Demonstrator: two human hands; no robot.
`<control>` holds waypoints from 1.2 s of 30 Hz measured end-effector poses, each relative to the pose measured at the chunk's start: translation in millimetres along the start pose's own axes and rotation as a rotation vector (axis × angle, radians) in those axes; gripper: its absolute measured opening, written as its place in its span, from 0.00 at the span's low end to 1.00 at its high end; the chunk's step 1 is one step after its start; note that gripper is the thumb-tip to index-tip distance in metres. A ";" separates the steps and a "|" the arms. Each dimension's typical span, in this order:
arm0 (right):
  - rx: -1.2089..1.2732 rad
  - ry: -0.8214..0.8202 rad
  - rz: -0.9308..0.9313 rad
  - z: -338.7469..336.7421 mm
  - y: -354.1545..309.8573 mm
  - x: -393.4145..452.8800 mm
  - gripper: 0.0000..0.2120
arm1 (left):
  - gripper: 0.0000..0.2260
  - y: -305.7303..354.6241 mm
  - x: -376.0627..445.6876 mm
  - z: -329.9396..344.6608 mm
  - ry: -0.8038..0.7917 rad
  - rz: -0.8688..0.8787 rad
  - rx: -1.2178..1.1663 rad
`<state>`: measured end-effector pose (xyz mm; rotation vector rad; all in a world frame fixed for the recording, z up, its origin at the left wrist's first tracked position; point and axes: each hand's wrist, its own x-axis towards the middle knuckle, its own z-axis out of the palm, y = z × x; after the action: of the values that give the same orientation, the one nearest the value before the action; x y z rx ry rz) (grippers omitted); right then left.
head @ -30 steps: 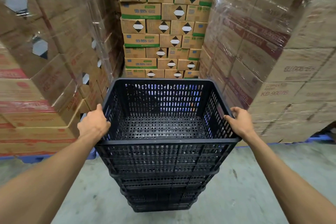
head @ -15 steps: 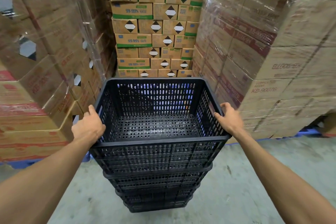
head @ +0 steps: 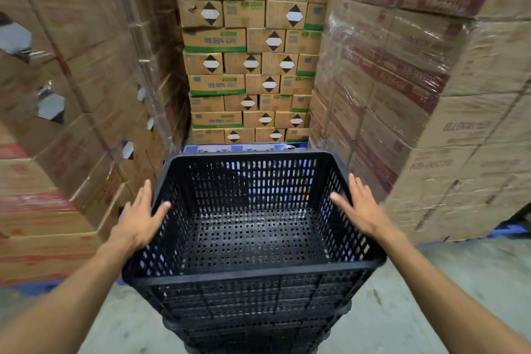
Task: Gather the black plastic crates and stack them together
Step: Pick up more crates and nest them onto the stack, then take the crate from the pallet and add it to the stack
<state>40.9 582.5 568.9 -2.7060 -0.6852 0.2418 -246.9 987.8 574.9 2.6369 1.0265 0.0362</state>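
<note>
A stack of black plastic crates (head: 253, 290) stands on the concrete floor right in front of me; the top crate is empty, with slotted walls and a perforated bottom. My left hand (head: 140, 215) hovers at the top crate's left rim with fingers spread, the thumb over the rim edge. My right hand (head: 360, 207) is flat and open at the right rim. Neither hand grips the crate. The lower crates are mostly hidden under the top one.
Tall pallets of shrink-wrapped cardboard boxes (head: 80, 129) close in on the left and on the right (head: 425, 112), with another wall of boxes (head: 247, 72) behind. A blue pallet (head: 238, 149) shows just beyond the crates. Grey concrete floor (head: 448, 282) lies to the right.
Both hands have let go of the top crate's side rims and opened, fingers now spread. The view has moved closer and lower over the stack.
</note>
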 end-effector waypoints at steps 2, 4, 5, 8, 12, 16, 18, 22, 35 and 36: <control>-0.089 0.020 0.015 -0.3 1.2 6.9 0.49 | 0.34 -0.9 3.4 1.6 0.016 0.005 0.106; -0.092 0.002 0.023 -3.6 0.8 8.3 0.47 | 0.35 4.8 6.1 -0.7 -0.018 0.019 0.132; -0.097 -0.003 0.018 -5.3 1.3 10.9 0.46 | 0.35 5.4 9.3 0.0 -0.031 0.016 0.146; -0.107 0.044 -0.018 -18.4 -4.2 23.0 0.45 | 0.36 12.5 20.8 -14.0 -0.053 0.001 0.175; -0.062 0.163 -0.030 -25.6 -15.1 40.9 0.46 | 0.35 23.3 38.4 -25.4 0.040 0.041 0.107; -0.112 0.005 -0.033 -1.1 -12.6 45.4 0.47 | 0.34 12.6 29.9 4.5 -0.037 0.005 0.086; -0.101 0.015 -0.030 -0.3 -9.0 46.2 0.48 | 0.34 14.9 29.7 1.8 -0.020 -0.007 0.073; -0.117 0.018 -0.046 -1.9 -10.7 47.7 0.47 | 0.34 13.8 31.2 4.0 0.005 0.006 0.107; -0.095 0.018 -0.499 20.0 -246.3 70.0 0.28 | 0.31 -90.0 99.6 -59.3 0.059 0.069 -0.151; -0.073 0.009 -0.521 26.7 -276.6 72.6 0.28 | 0.31 -107.0 106.7 -65.4 0.044 0.068 -0.162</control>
<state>-21.5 854.0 638.6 -2.4785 -1.3779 0.0736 -246.6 1151.0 596.1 2.5332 0.9066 0.1854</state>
